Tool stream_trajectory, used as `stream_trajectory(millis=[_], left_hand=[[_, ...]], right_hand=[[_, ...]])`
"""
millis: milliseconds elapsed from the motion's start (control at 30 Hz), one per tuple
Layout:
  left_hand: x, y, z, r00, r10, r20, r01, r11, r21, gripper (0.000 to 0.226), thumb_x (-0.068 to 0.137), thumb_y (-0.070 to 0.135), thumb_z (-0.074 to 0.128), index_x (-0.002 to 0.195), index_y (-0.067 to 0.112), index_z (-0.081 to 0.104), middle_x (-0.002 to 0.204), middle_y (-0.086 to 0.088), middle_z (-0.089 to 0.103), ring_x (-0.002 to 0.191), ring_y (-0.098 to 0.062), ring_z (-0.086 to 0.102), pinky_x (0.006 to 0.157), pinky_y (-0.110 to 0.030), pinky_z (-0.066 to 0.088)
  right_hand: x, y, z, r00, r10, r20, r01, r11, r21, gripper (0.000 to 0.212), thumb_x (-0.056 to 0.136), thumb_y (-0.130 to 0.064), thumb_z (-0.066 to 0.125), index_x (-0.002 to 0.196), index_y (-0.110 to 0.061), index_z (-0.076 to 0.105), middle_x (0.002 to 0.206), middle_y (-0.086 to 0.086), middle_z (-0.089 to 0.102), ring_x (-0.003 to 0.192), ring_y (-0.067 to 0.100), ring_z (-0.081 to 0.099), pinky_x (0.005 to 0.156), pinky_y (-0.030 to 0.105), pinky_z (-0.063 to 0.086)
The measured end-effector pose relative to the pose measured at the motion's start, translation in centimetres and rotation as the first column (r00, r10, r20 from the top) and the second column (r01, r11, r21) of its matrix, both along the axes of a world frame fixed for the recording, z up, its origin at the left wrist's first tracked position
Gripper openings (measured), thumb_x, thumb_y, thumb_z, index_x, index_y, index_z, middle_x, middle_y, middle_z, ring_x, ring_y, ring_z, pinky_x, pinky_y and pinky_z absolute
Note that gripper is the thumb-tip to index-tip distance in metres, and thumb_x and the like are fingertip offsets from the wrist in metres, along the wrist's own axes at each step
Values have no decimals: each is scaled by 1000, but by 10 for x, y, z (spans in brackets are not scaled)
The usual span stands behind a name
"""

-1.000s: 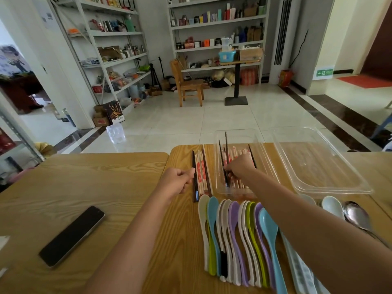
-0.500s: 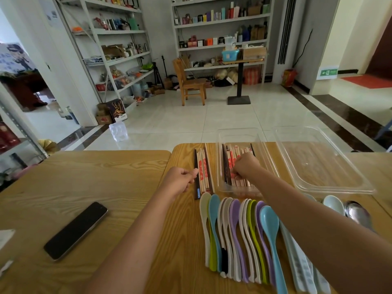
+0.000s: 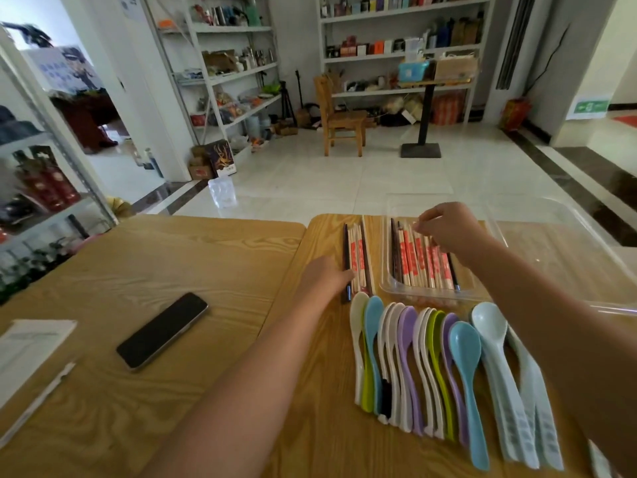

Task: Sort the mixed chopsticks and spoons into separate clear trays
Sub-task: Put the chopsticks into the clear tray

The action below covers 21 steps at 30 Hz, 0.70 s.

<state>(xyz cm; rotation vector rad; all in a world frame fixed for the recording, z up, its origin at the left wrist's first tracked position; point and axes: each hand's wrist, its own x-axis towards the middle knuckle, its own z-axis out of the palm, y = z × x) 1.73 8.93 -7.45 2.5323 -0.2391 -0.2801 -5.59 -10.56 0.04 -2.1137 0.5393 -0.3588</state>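
Plastic tray [image 3: 431,299] of sleeved chopsticks [image 3: 420,260] at the far edge of the table [image 3: 324,408], a loose bundle [image 3: 358,257] just left of it, coloured spoons [image 3: 413,357] in a row nearer. Left hand [image 3: 325,276] against the loose bundle, grip impossible to tell; right hand [image 3: 448,229] above the tray, fingers curled, hold impossible to tell.

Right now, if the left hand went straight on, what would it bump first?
Likely the dark wooden chopstick at the left edge of the loose chopstick row; the left hand seems to touch it, but depth is unclear.
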Motion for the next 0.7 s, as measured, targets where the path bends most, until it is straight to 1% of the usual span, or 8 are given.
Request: stream_trajectory(millis=[67, 167, 333, 467, 533, 567, 633, 700], left_hand=[[4, -5, -2, 1000, -16, 22, 15, 999, 30, 32, 92, 39, 64, 109, 12, 62, 84, 6, 57, 73, -11, 57, 57, -24, 40], [11, -8, -1, 998, -52, 25, 50, 994, 94, 23, 91, 36, 66, 99, 15, 62, 80, 4, 58, 65, -8, 53, 51, -23, 36], [17, -8, 6, 996, -83, 20, 78, 979, 190, 19, 91, 34, 66, 94, 16, 58, 77, 2, 55, 66, -11, 52, 52, -24, 36], [21, -5, 9, 993, -117, -6, 114, 960, 256, 17, 91, 30, 64, 94, 13, 60, 78, -1, 58, 65, -13, 55, 51, -24, 39], [23, -4, 12, 990, -130, -53, 140, 957, 253, 18, 92, 27, 63, 100, 11, 62, 82, -3, 62, 71, -17, 62, 58, -27, 50], [25, -3, 13, 988, -126, -92, 145, 960, 240, 18, 92, 25, 63, 101, 10, 62, 86, -5, 64, 77, -20, 66, 65, -30, 56], [27, 0, 14, 981, -90, -172, 124, 973, 195, 12, 92, 20, 64, 95, 9, 60, 91, -9, 66, 84, -23, 69, 76, -34, 60], [27, 2, 14, 975, -54, -217, 89, 984, 156, 13, 93, 15, 64, 85, 9, 55, 91, -10, 65, 84, -24, 68, 74, -34, 60]], right_hand=[[-1, 2, -2, 1000, 7, -7, -7, 1000, -13, 2, 92, -15, 66, 93, -13, 65, 81, 3, 64, 69, 15, 58, 56, 24, 44], [-1, 2, -6, 1000, 5, -17, -5, 1000, -19, 4, 91, -13, 67, 87, -12, 66, 80, 7, 65, 66, 16, 56, 57, 26, 48], [1, 3, -14, 999, 24, -39, -26, 999, -45, 9, 92, -12, 65, 83, -13, 67, 81, 9, 67, 66, 18, 56, 59, 29, 50], [4, 4, -20, 998, 8, -63, -12, 997, -70, 8, 92, -13, 65, 88, -10, 71, 82, 10, 68, 63, 15, 57, 58, 28, 52], [5, 4, -22, 997, 17, -71, -23, 997, -78, 8, 92, -12, 65, 90, -10, 72, 81, 9, 68, 61, 14, 56, 56, 27, 51], [5, 4, -23, 997, 21, -73, -27, 996, -82, 8, 92, -13, 65, 92, -9, 72, 81, 8, 68, 62, 14, 56, 57, 28, 51], [5, 5, -24, 997, 27, -73, -33, 996, -86, 9, 92, -13, 65, 94, -8, 72, 83, 10, 68, 63, 16, 57, 61, 30, 54], [5, 5, -24, 997, 28, -75, -34, 996, -82, 9, 92, -13, 65, 94, -6, 72, 85, 13, 69, 64, 17, 57, 63, 32, 54]])
